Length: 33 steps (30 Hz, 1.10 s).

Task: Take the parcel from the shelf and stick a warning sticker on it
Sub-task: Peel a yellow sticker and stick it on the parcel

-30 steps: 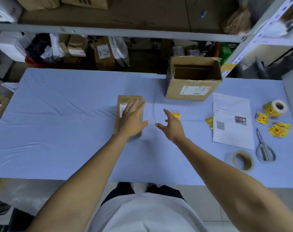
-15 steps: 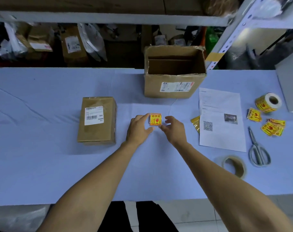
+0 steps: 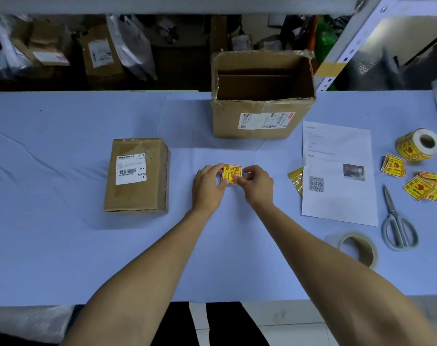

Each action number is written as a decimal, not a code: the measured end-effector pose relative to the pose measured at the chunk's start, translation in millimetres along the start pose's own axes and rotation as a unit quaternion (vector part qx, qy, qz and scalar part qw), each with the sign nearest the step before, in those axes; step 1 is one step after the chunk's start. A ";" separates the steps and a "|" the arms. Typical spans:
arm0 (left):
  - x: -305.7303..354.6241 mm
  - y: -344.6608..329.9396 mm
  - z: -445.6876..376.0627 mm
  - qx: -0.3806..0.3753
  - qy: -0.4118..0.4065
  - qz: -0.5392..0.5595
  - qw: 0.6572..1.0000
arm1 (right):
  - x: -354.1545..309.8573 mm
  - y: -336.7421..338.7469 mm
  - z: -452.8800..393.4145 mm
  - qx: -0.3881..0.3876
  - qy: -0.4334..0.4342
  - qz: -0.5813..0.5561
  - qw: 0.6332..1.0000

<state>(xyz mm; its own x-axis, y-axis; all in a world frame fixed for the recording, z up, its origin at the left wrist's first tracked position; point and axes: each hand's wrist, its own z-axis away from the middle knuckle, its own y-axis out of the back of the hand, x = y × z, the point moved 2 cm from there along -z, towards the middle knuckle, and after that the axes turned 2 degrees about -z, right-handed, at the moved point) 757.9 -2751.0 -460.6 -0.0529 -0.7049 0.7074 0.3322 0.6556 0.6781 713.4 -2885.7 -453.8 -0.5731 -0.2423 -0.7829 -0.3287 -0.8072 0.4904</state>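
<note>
A small brown cardboard parcel (image 3: 137, 176) with a white barcode label lies flat on the blue table cloth (image 3: 50, 245), left of centre. To its right, a yellow and red warning sticker (image 3: 232, 173) is held just above the cloth by both hands. My left hand (image 3: 208, 187) pinches its left edge and my right hand (image 3: 257, 186) pinches its right edge. Neither hand touches the parcel.
An open empty cardboard box (image 3: 262, 96) stands behind the hands. To the right lie a printed sheet (image 3: 337, 171), a sticker roll (image 3: 418, 144), loose stickers (image 3: 422, 187), scissors (image 3: 397, 223) and a tape roll (image 3: 359, 248). Shelves with parcels (image 3: 100, 56) run along the back.
My left hand left the parcel and moved right. Both hands closed on the warning sticker and lifted it slightly off the cloth. The view tilted down.
</note>
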 end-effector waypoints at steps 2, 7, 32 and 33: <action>0.7 0.7 0.6 0.000 -0.001 0.017 1.000 | 1.4 -0.3 -0.1 -0.001 -0.008 -0.011 1.000; 0.6 3.0 -0.6 -0.011 0.004 0.024 1.000 | 3.2 1.8 -2.0 -0.012 -0.001 0.001 1.000; 7.9 152.6 77.5 0.028 0.081 0.300 0.950 | -104.3 -27.7 123.3 -0.123 0.063 -0.199 0.970; 0.9 162.9 81.3 0.036 0.082 0.298 0.950 | -111.6 -36.5 129.2 -0.122 0.067 -0.205 0.969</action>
<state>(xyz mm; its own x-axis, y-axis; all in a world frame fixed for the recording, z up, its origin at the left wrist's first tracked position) 735.5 -2622.9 -333.3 0.2747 -0.2317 0.9332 0.1911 0.9643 0.1831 692.3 -2759.6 -334.8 -0.3236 0.0703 -0.9436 -0.3114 -0.9496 0.0361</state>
